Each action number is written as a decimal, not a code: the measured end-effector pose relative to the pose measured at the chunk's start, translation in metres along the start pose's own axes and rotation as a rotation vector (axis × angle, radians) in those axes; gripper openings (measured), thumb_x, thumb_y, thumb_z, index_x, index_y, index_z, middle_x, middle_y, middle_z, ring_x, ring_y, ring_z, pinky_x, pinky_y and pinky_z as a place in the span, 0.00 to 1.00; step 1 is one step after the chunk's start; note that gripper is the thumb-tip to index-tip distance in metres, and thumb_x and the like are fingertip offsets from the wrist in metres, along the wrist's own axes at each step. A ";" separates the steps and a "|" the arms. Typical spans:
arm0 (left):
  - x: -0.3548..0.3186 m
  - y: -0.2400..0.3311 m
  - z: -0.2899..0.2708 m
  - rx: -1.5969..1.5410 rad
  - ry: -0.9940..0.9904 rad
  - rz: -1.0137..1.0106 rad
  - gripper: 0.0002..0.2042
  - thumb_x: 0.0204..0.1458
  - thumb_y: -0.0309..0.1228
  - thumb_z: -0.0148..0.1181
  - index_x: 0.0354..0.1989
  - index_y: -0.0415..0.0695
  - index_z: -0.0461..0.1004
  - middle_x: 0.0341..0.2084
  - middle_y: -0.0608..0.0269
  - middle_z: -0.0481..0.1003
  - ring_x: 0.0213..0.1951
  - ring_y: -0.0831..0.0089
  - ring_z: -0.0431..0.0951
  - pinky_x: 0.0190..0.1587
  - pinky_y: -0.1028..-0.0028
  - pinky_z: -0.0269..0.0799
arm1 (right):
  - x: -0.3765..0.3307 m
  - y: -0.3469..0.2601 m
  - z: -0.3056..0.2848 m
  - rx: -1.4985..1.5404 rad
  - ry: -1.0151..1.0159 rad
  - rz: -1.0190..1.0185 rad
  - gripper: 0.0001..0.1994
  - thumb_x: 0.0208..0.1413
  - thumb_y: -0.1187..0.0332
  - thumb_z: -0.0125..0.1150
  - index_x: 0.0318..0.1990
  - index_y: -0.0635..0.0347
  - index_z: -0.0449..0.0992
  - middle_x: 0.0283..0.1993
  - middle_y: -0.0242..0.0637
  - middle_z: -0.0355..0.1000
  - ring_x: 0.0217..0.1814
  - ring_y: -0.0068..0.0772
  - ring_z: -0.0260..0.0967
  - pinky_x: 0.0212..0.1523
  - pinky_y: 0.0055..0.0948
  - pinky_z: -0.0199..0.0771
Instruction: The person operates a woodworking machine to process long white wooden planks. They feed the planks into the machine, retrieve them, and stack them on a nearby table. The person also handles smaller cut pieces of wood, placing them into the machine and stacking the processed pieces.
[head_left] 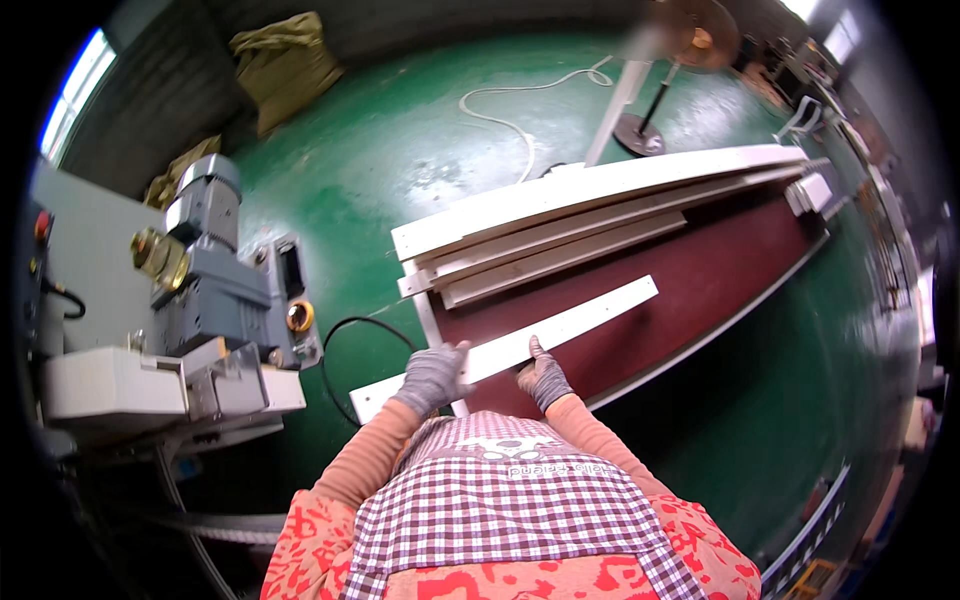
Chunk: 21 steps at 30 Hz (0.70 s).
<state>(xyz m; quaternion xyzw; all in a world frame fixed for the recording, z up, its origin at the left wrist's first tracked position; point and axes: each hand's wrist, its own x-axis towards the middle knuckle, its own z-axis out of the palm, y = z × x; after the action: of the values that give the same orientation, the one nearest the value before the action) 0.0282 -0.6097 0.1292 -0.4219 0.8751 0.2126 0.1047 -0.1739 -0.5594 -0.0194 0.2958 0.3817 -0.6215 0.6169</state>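
Observation:
A long white board (590, 312) with small holes near its ends lies across in front of me, its left end lower and nearer. My left hand (433, 378), in a grey glove, is closed over the board towards its left end. My right hand (545, 377), gloved too, holds the near edge around the middle, thumb on top and its other fingers mostly hidden. Beneath is a dark red tabletop (720, 270) with a pale rim. Along its far side lie several white boards (560, 235), stacked lengthwise.
At left stands a grey machine (215, 295) with a motor (205, 200) on top; a black cable (335, 365) loops beside it. Beyond the table are a fan on a round base (640, 135), a pale hose (500, 115) on the green floor, and a yellowish sack (285, 70).

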 end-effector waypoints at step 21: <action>0.027 -0.019 0.022 -0.044 0.027 -0.383 0.35 0.38 0.43 0.68 0.57 0.46 0.63 0.46 0.55 0.71 0.49 0.59 0.72 0.49 0.63 0.71 | 0.013 -0.064 0.014 -0.510 -0.106 0.037 0.30 0.62 0.65 0.48 0.67 0.60 0.42 0.71 0.47 0.40 0.71 0.52 0.41 0.66 0.51 0.51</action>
<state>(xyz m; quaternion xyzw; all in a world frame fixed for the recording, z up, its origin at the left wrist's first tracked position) 0.0265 -0.6286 0.0946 -0.5858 0.7753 0.2022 0.1222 -0.2368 -0.5812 -0.0161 0.1046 0.4875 -0.5083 0.7022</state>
